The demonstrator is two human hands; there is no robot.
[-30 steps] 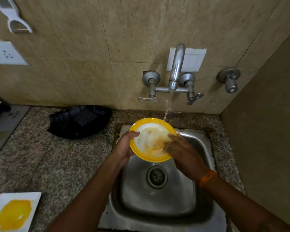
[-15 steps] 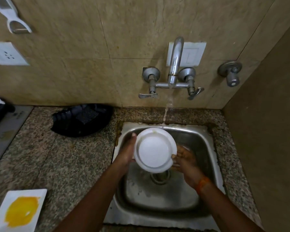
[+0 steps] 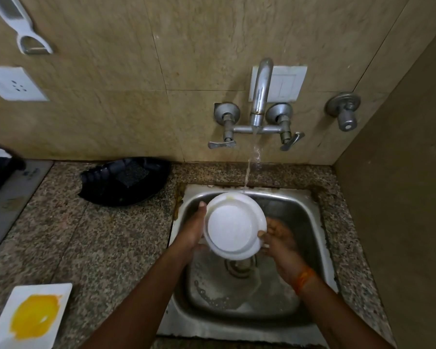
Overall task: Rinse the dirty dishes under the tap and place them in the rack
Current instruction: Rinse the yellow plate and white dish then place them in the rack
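Change: since half a second ago the plate keeps its white underside up over the sink, the hands barely shifted; a second ago its yellow-rimmed face was up.
Head view, plate: held tilted above the steel sink, near its back edge, over the drain.
Tap: the spout on the tiled wall runs; the stream falls to the plate's far rim.
Left hand: grips the plate's left edge, thumb along the rim, fingers hidden beneath.
Right hand: at the plate's lower right edge, fingertips curled onto the rim; it is blurred, so the grip is probably a light one.
Wristband: an orange band sits on the right wrist.
Counter: speckled granite; a black tray with a scrub pad lies at its back edge, left of the sink.
Square dish: a white one smeared yellow sits at the counter's front left corner.
Wall: a white peeler hangs upper left, above a socket.
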